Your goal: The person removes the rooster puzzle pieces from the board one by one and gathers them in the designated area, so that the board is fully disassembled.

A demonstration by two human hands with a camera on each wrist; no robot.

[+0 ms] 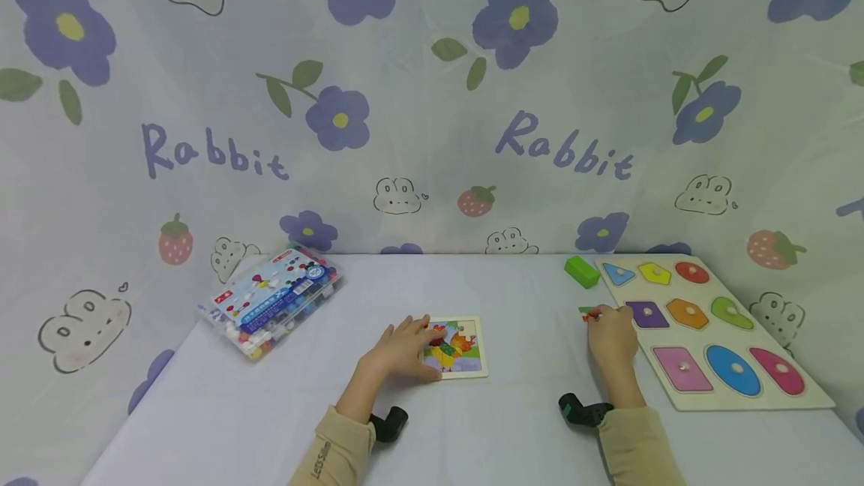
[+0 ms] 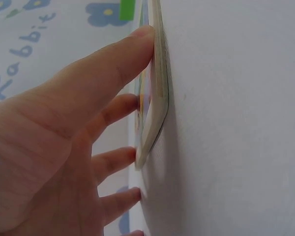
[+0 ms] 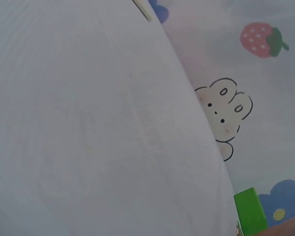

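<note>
A small picture puzzle [image 1: 466, 362] in a pale frame lies on the table, showing a colourful bird-like figure. My left hand [image 1: 403, 351] rests on its left part with spread fingers; the left wrist view has the thumb [image 2: 113, 61] against the frame's edge [image 2: 160, 93] and some fingertips touching the frame's side. To the right, my right hand [image 1: 613, 336] pinches a small green-and-red puzzle piece [image 1: 584, 310] just left of the shape board. Only a sliver of the right hand [image 3: 287, 228] shows in the right wrist view, and most of the piece is hidden by the fingers.
A green block [image 1: 582, 272] lies near the table's back edge. The shape board [image 1: 682, 398] with several knobbed coloured shapes occupies the right side. A clear plastic case [image 1: 270, 295] of colourful items sits at the back left. A patterned cloth hangs behind the table.
</note>
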